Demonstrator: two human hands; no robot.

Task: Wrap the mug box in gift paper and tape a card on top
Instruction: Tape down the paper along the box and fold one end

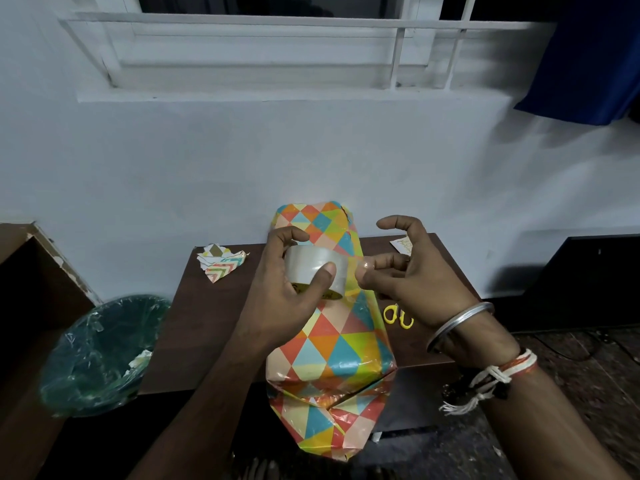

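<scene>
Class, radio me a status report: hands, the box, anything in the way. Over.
Left hand grips tape roll; right hand pinches tape end. Box wrapped, on table; card lies apart, not yet taped. Scissors beside box, nothing blocking.

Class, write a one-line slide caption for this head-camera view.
Left hand grips a tape roll while the right hand pinches its free end above the paper-wrapped box on the table.
</scene>
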